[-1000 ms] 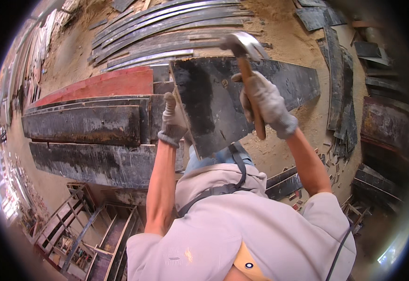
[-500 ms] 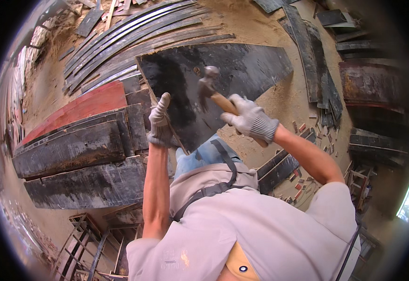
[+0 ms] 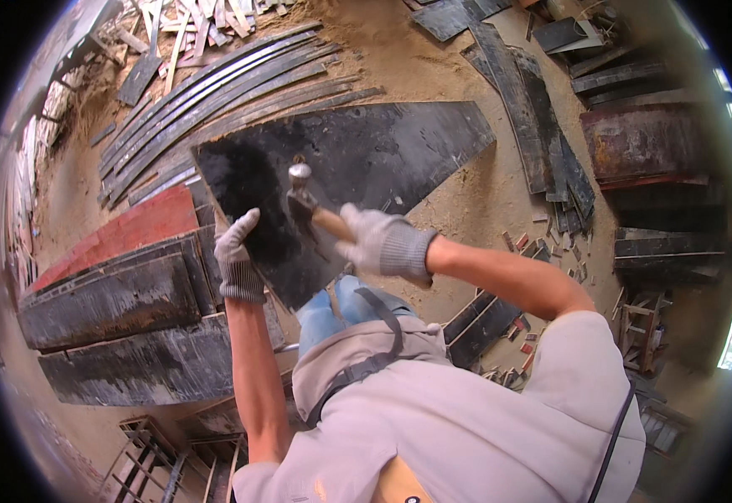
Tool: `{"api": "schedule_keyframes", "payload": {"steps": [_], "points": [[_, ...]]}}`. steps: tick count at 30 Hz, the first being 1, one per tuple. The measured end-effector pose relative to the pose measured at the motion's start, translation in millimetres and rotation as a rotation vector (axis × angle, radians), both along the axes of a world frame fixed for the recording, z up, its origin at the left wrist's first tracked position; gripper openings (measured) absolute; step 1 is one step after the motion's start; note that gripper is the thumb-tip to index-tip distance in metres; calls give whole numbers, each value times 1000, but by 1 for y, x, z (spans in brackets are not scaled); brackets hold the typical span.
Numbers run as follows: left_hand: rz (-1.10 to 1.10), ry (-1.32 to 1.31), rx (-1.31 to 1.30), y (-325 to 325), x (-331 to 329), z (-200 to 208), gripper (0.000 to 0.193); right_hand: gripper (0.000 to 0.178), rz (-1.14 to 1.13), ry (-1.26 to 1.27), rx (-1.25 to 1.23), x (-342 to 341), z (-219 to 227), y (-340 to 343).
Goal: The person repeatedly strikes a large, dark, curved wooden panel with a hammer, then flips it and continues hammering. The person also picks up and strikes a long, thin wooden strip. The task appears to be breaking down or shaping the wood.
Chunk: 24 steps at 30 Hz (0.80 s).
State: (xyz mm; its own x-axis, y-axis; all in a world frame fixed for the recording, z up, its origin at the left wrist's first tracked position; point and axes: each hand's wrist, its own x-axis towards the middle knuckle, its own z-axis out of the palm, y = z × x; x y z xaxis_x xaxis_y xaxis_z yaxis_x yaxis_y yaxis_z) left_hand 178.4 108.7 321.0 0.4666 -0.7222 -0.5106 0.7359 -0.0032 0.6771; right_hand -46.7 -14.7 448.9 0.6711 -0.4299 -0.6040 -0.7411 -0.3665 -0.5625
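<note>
At the far left of the frame lay a stack of long dark weathered formwork boards (image 3: 110, 306), one with a red-painted face (image 3: 123, 235) showing just above them, all resting flat on the sandy ground (image 3: 466, 210). Above these, toward the upper left, a fan of thin curved dark strips (image 3: 215, 92) lay side by side on the sand.

Just right of the stack, the left hand (image 3: 236, 256), in a grey knitted work glove, was clenched on the near left edge of a large black flat plywood sheet with an angled, tapering outline (image 3: 366, 159). The grip looked meant to steady the sheet against a blow (a judgement only). The sheet filled the centre of the frame, its narrow end reaching toward the right.

At the centre, the right hand (image 3: 382, 243), gloved alike, grasped the wooden handle of a steel-headed hammer (image 3: 303, 197). The hammer's head sat low over the sheet's dark surface, just right of the left hand; whether it touched the sheet I could not tell. The handle was held near its far end, which would give a fuller swing.

Further right, more dark planks (image 3: 542, 142) lay overlapping on the sand, with small wood offcuts (image 3: 550, 243) scattered near them. At the right edge sat a rusty brown metal panel (image 3: 642, 142).
</note>
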Motion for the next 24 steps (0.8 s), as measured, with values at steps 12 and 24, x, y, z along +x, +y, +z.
{"api": "schedule_keyframes", "payload": {"steps": [12,24], "points": [[-28,22,-126,-27,-31,56,31,34,-395,-761,-426,-111,-74,81],[39,-268,20,-45,-40,88,52,28,-564,-565,110,-151,11,36]]}}
